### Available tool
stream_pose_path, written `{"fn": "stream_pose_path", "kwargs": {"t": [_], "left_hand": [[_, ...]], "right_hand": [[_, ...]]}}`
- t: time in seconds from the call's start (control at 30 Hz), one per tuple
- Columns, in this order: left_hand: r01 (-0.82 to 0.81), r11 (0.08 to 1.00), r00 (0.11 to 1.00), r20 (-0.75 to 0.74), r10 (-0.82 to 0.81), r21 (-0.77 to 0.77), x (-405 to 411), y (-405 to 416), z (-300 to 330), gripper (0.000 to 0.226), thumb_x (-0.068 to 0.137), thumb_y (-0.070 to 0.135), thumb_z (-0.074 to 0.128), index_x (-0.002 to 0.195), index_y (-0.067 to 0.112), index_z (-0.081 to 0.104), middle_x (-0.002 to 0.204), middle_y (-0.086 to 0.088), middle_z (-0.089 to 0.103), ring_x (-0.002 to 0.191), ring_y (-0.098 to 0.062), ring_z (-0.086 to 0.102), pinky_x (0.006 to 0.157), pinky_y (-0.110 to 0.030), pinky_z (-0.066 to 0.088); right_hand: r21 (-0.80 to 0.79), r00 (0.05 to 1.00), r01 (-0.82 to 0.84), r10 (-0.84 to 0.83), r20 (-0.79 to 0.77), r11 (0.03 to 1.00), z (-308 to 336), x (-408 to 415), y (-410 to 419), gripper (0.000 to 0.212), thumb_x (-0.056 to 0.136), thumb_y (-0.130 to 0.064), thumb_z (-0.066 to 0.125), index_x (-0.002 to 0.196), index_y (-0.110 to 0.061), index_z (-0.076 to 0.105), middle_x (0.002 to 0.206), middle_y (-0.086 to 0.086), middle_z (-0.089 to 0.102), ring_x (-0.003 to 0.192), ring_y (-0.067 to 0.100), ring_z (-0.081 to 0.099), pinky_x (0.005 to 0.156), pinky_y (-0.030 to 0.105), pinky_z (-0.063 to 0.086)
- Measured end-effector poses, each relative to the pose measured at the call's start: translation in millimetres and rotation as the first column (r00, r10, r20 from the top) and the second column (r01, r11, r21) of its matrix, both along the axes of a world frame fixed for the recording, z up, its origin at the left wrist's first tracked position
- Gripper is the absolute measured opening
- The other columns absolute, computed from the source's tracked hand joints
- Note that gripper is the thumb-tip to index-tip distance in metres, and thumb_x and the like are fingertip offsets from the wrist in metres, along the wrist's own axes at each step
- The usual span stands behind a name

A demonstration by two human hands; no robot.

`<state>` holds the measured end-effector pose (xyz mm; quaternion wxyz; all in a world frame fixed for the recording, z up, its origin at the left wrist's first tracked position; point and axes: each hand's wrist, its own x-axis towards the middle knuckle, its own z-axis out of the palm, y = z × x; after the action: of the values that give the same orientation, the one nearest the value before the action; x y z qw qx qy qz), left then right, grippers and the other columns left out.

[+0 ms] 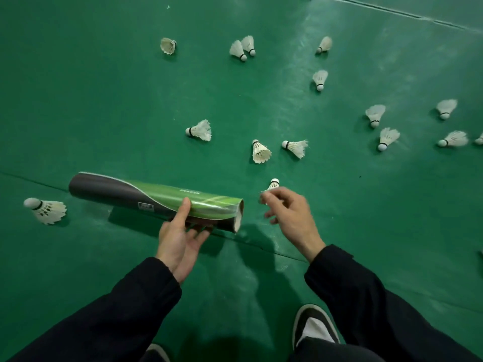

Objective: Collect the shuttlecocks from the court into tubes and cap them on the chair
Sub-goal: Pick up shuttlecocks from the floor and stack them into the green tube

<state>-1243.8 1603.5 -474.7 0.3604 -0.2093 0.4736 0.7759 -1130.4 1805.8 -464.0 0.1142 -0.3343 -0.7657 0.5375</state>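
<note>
Collect step: left hand grip on tube, open end right. Right hand pinches shuttlecock. Next: cork-first into mouth, probably.

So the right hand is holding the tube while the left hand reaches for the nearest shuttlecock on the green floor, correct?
Not quite: the hands are swapped. In the head view the left hand holds the tube while the right hand reaches for the nearest shuttlecock on the green floor.
</note>
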Motion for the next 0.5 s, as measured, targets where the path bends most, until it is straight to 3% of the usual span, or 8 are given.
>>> {"fn": "stream_pose_path", "kwargs": {"t": [0.07,0.13,0.17,0.23,0.3,0.37,0.43,0.5], "left_hand": [[-0.011,1.0,1.0,-0.001,0.011,-0.005,-1.1,-2.8,-1.5,0.045,0.092,0.039,0.068,0.125,0.008,0.064,0.111,-0.008,0.079,0.107,-0.024,0.073,0.08,-0.036,0.063],[-0.022,1.0,1.0,0.004,0.022,-0.007,-0.3,-3.4,-1.1,0.045,0.092,0.04,0.068,0.124,0.008,0.065,0.116,-0.009,0.077,0.105,-0.023,0.074,0.08,-0.035,0.061],[-0.027,1.0,1.0,0.01,0.027,-0.008,1.2,-2.7,0.2,0.048,0.092,0.039,0.068,0.128,0.007,0.064,0.116,-0.01,0.077,0.105,-0.024,0.074,0.079,-0.034,0.062],[-0.057,0.998,0.998,0.021,0.058,-0.018,3.6,-0.9,2.4,0.052,0.093,0.038,0.068,0.133,0.006,0.06,0.115,-0.009,0.075,0.103,-0.025,0.072,0.072,-0.032,0.063],[-0.112,0.993,0.993,0.029,0.113,-0.038,2.4,0.4,0.7,0.056,0.09,0.038,0.071,0.135,0.005,0.059,0.114,-0.009,0.076,0.102,-0.025,0.075,0.07,-0.032,0.062],[-0.153,0.987,0.987,0.041,0.155,-0.05,-1.4,1.5,-1.6,0.058,0.088,0.038,0.072,0.133,0.005,0.06,0.117,-0.012,0.076,0.103,-0.026,0.076,0.074,-0.034,0.062],[-0.153,0.987,0.986,0.064,0.157,-0.054,-3.6,5.7,-5.8,0.051,0.09,0.039,0.071,0.127,0.005,0.064,0.12,-0.015,0.075,0.103,-0.026,0.076,0.077,-0.035,0.063],[-0.109,0.993,0.99,0.082,0.112,-0.042,-0.9,14.9,-8.5,0.045,0.094,0.039,0.067,0.125,0.007,0.065,0.121,-0.015,0.075,0.104,-0.025,0.075,0.08,-0.036,0.063]], "right_hand": [[0.345,0.974,-0.052,-0.029,0.227,0.937,-29.9,-9.7,36.3,0.036,0.098,-0.035,0.064,0.133,-0.027,0.062,0.137,0.003,0.063,0.115,0.017,0.064,0.1,0.044,0.053],[0.382,0.906,-0.242,0.067,0.417,0.892,-58.4,-21.7,60.7,0.06,0.098,-0.038,0.063,0.153,-0.031,0.04,0.16,0.006,0.038,0.141,0.025,0.046,0.115,0.046,0.041],[0.37,0.872,-0.295,0.09,0.481,0.881,-70.8,-27.0,69.1,0.062,0.099,-0.041,0.061,0.155,-0.031,0.036,0.161,0.006,0.037,0.14,0.027,0.046,0.114,0.048,0.042],[0.399,0.843,-0.32,0.066,0.534,0.859,-85.8,-33.2,77.9,0.046,0.102,-0.044,0.055,0.145,-0.03,0.049,0.147,0.005,0.054,0.123,0.027,0.06,0.102,0.05,0.051],[0.371,0.928,-0.145,-0.004,0.373,0.917,-83.4,-31.4,74.8,0.022,0.104,-0.036,0.052,0.116,-0.025,0.067,0.121,0.003,0.071,0.103,0.027,0.067,0.09,0.047,0.055],[0.091,0.995,0.077,-0.083,0.059,0.993,-64.7,-20.6,59.3,0.018,0.102,-0.026,0.057,0.093,-0.019,0.07,0.095,0.001,0.073,0.083,0.022,0.065,0.077,0.042,0.055],[-0.192,0.986,0.04,-0.07,-0.15,0.981,-35.1,-8.7,36.2,0.02,0.099,-0.02,0.06,0.085,-0.012,0.071,0.075,0.003,0.064,0.069,0.014,0.056,0.064,0.033,0.046],[-0.127,0.976,-0.125,0.099,-0.193,0.984,-22.2,-1.8,10.6,0.021,0.095,-0.028,0.06,0.079,-0.017,0.069,0.07,-0.003,0.06,0.065,0.01,0.052,0.06,0.027,0.041]]}}
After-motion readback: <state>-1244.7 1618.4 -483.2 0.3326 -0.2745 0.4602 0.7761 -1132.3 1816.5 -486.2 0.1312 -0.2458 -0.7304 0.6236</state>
